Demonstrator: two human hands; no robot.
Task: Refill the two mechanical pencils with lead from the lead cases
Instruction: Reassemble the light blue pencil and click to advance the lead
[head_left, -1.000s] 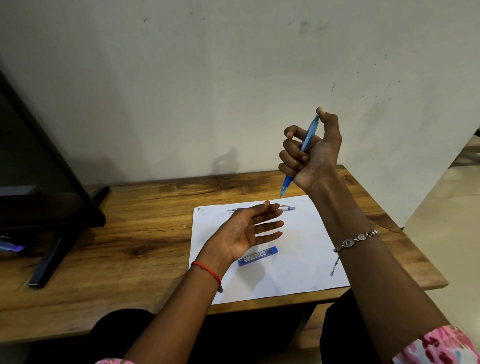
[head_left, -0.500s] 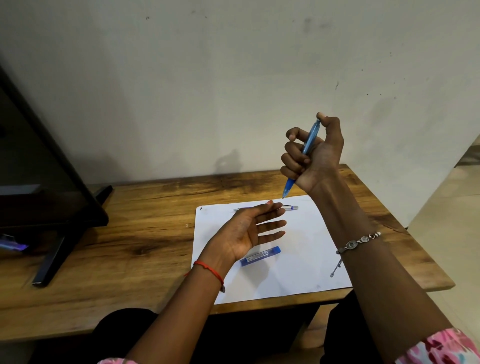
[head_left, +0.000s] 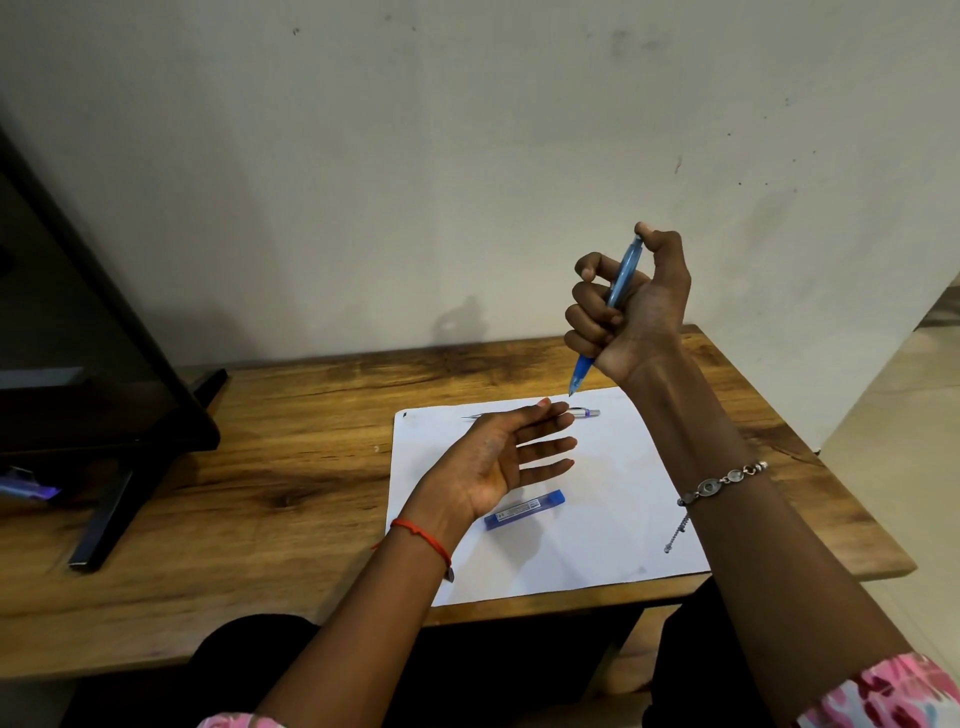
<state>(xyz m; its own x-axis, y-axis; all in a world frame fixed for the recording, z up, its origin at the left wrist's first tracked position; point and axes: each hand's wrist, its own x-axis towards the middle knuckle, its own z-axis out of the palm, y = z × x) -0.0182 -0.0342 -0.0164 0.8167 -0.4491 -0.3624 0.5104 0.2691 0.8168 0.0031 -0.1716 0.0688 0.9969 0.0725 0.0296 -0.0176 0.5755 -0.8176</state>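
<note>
Two hands over a sheet of paper on a wooden desk

The left hand (head_left: 498, 457) lies flat open, palm up and holding nothing, above the paper (head_left: 597, 519); a blue lead case (head_left: 524, 510) lies just beside it, a silver mechanical pencil (head_left: 584, 413) behind its fingertips. The raised right hand (head_left: 631, 306) fists a blue mechanical pencil (head_left: 618, 283), tip down, thumb on its top.

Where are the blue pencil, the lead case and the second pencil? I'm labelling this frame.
blue pencil (head_left: 623, 275): head view, upper barrel above the fingers.
lead case (head_left: 524, 510): head view, middle of its label.
second pencil (head_left: 584, 412): head view, end beyond the fingertips.
</note>
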